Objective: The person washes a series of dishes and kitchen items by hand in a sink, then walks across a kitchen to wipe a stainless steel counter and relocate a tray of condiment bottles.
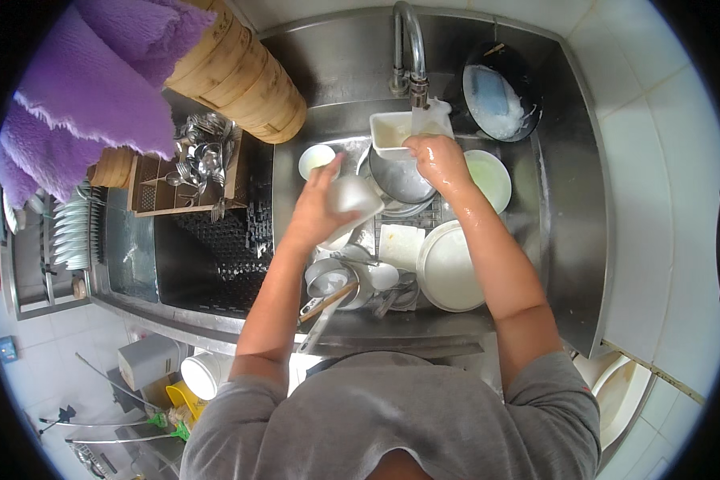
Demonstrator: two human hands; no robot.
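Observation:
My left hand [317, 210] is wrapped round a white container [357, 197], tilted and somewhat blurred, above the left part of the sink. A small white bowl [315, 157] lies just beyond those fingers. My wet right hand [439, 161] grips the near rim of a white rectangular tub [389, 123] under the faucet [419, 84]. Water runs down at the tub's right side, beside a pale piece [439, 114] whose shape I cannot make out. Below the tub sits a round metal pot [399, 177], partly covered by my right hand.
Right of my forearm lies a pale green plate [491, 180]; nearer are a large round lid [451, 270], ladles and a saucepan [327, 279]. A black pan [471, 66] holds suds and a blue sponge [489, 90]. Stacked bamboo steamers [258, 90] and a cutlery box [150, 186] stand left.

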